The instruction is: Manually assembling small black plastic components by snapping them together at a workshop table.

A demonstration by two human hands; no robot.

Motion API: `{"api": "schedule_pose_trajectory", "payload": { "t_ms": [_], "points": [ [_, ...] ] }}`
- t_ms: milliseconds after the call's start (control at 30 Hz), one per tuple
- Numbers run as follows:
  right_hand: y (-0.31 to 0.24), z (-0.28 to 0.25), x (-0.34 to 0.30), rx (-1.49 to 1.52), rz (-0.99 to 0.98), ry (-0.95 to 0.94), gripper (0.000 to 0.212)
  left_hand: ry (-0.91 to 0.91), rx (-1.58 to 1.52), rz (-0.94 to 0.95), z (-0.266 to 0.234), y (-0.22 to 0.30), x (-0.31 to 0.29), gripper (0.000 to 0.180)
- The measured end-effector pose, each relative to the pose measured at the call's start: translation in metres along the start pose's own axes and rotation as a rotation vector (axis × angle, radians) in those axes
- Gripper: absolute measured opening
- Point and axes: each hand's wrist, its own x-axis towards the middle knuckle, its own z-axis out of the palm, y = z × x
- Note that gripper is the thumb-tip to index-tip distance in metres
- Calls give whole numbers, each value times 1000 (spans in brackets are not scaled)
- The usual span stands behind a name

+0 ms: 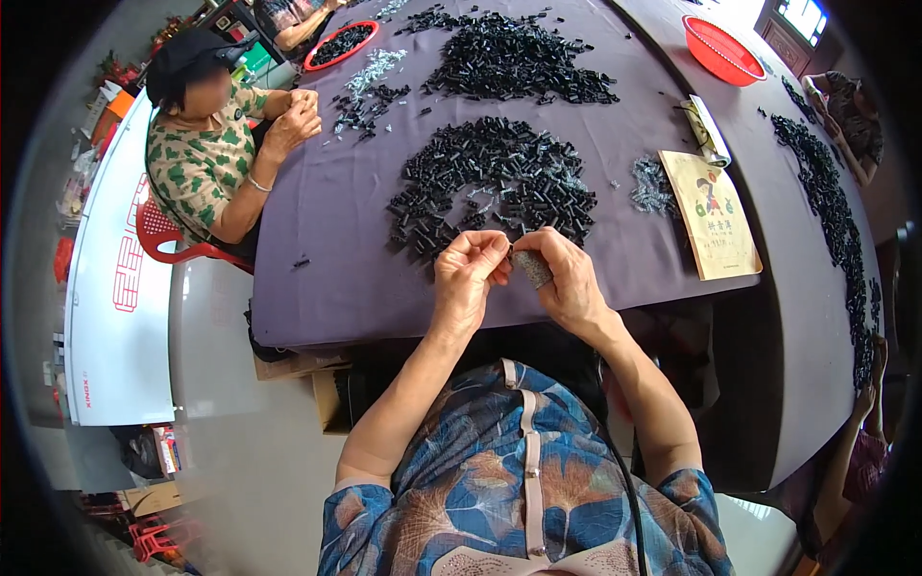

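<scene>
Left of a yellow booklet (711,216), before heaped black pieces (509,149), left hand (465,280) and right hand (573,288) pinch narrowly, contents indistinct.

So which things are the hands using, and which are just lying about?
Probably in use:
left hand, pinching something too small to make out
right hand close by, with grey finger wrap
near heap of black pieces

Probably lying about:
yellow booklet
red basket

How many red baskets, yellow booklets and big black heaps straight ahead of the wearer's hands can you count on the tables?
Red baskets: 2
Yellow booklet: 1
Big black heaps: 2
Total: 5
</scene>
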Motion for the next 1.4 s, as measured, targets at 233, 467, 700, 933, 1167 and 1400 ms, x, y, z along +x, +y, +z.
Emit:
{"api": "schedule_pose_trajectory", "payload": {
  "t_ms": [233,467,700,933,1167,1400],
  "points": [
    [0,6,-4,-15,13,0,36,12,-69,-48,-5,-3,-6,9],
    [-3,6,-4,-29,-26,-88,34,-85,-24,-40,-23,-2,-16,10],
    [-6,2,-1,87,39,-77,25,-107,30,-84,-22,7,-10,12],
    [-2,3,-2,0,-52,-89,27,-173,-62,-102,-30,-9,-9,12],
    [4,8,-8,-26,21,-77,30,-111,-42,-35,-29,-12,-11,9],
    [9,9,-8,-20,31,-76,23,-139,-26,35,-32,-18,-8,9]
  ]
}}
